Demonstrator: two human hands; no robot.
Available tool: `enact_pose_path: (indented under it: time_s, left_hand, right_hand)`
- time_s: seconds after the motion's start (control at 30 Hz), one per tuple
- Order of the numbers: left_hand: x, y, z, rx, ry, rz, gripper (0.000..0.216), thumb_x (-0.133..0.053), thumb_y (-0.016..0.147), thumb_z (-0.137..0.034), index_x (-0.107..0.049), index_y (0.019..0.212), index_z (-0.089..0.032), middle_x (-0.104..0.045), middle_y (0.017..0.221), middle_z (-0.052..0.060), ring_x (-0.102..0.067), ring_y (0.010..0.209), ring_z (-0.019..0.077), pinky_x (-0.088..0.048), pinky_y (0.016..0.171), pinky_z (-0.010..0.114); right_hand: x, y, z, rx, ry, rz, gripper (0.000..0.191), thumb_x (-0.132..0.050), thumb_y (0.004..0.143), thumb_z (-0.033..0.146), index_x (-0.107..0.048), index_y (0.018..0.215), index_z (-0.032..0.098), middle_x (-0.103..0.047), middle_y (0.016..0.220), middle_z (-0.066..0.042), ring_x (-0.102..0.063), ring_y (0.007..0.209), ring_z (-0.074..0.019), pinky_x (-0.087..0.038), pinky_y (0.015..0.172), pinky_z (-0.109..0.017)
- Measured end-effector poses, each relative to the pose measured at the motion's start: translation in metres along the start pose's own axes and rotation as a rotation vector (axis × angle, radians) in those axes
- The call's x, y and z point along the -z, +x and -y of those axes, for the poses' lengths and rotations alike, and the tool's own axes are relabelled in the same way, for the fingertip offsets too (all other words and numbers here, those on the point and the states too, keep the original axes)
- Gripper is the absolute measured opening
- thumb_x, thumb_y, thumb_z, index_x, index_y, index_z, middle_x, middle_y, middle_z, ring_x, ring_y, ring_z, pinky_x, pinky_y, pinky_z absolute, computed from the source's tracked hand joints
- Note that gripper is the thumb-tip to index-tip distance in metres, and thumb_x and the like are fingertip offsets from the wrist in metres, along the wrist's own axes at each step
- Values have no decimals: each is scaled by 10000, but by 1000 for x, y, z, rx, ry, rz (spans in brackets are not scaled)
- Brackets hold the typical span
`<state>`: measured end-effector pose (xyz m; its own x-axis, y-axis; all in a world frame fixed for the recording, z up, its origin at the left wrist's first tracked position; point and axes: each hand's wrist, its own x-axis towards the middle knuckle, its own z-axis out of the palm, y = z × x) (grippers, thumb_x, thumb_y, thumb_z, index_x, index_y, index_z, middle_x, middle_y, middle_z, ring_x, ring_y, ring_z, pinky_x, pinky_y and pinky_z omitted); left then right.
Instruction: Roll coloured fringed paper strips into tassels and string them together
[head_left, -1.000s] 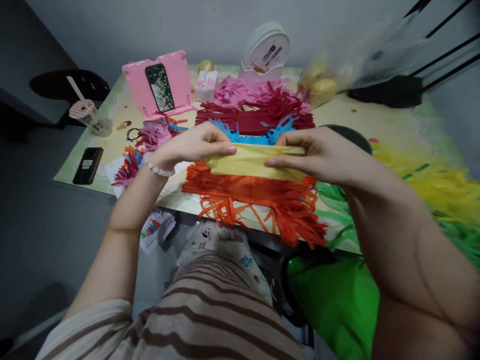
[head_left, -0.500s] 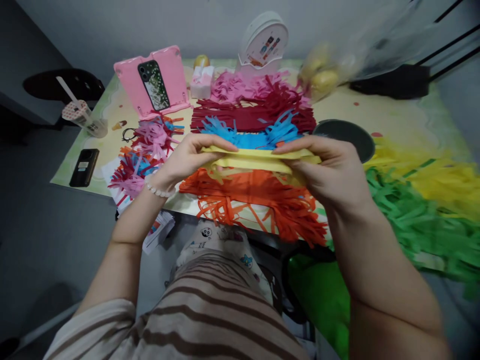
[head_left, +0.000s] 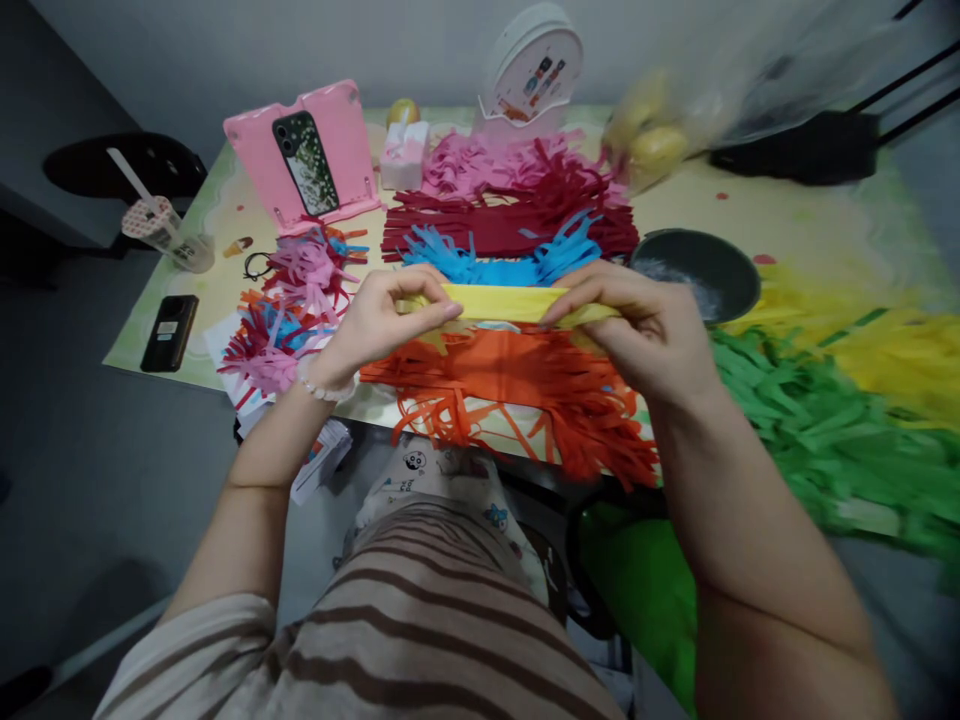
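Note:
A folded strip of yellow fringed paper (head_left: pixel 502 303) stretches between my two hands, held above the table. My left hand (head_left: pixel 390 318) pinches its left end, thumb on the near side. At the right end, my right hand (head_left: pixel 637 315) grips it between thumb and fingers. Behind the strip lies blue fringed paper (head_left: pixel 510 268), partly covered by the strip and my hands. Orange fringed paper (head_left: pixel 502 365) spreads below it near the table's front edge. Dark red fringed paper (head_left: pixel 495 230) and pink fringed paper (head_left: pixel 472 165) lie farther back.
Green fringe (head_left: pixel 810 430) and yellow fringe (head_left: pixel 885 340) heap at the right, beside a dark round plate (head_left: pixel 705 275). Multicoloured tassels (head_left: pixel 277 330) lie left. A pink stand (head_left: pixel 255 170) holds a phone (head_left: pixel 306 165). A plastic cup (head_left: pixel 169 235) and another phone (head_left: pixel 170 333) sit near the left edge.
The yellow strip has gone from looser, stacked folds to one narrow, flatter band. My hands have closed in tighter on its ends, and the view has shifted slightly.

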<state>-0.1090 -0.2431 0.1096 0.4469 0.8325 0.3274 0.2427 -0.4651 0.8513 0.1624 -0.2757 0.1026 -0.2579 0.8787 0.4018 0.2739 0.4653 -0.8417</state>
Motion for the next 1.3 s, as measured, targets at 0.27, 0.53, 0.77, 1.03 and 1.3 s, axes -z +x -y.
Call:
enact_pose_path:
  time_s: [0.27,0.53,0.77,1.03,1.3]
  left_hand:
    - [-16,-6,16,-57,136,-177,467,-751,832,-666,-642,922,-221,-662,914,43,-636,859,188,-505,781,329]
    - [-3,4,8,37,100,47,492,-755,822,-646,-746,895,-160,-748,866,56,-670,807,170,-503,759,289]
    - [-8,2,7,167,-243,74,458,-792,809,-615,-620,880,-197,-735,761,13,-714,699,165,-566,680,295]
    - [-18,-8,6,140,-298,-41,374,-745,885,-560,-759,986,-201,-753,801,45,-765,772,193,-632,752,342]
    - [-23,-10,11,144,-287,-56,357,-710,906,-546,-684,856,-194,-729,769,39,-727,752,164,-608,743,320]
  right_hand:
    - [-11,4,10,-112,-128,-151,306,-852,771,431,-620,785,232,-668,830,-28,-538,709,-164,-406,683,-317]
    - [-7,8,8,-174,-238,-16,174,-738,824,399,-740,882,235,-713,801,-28,-575,681,-180,-405,685,-329]
    - [-12,6,16,-347,128,-64,279,-887,692,381,-678,799,231,-718,728,-14,-655,645,-181,-498,649,-324]
    - [-26,-7,7,-328,419,-242,97,-808,769,203,-825,850,254,-757,736,-6,-691,652,-136,-575,705,-289]
    - [-28,-8,4,-281,355,-236,58,-805,798,283,-782,784,232,-712,686,-7,-638,640,-150,-519,682,-306]
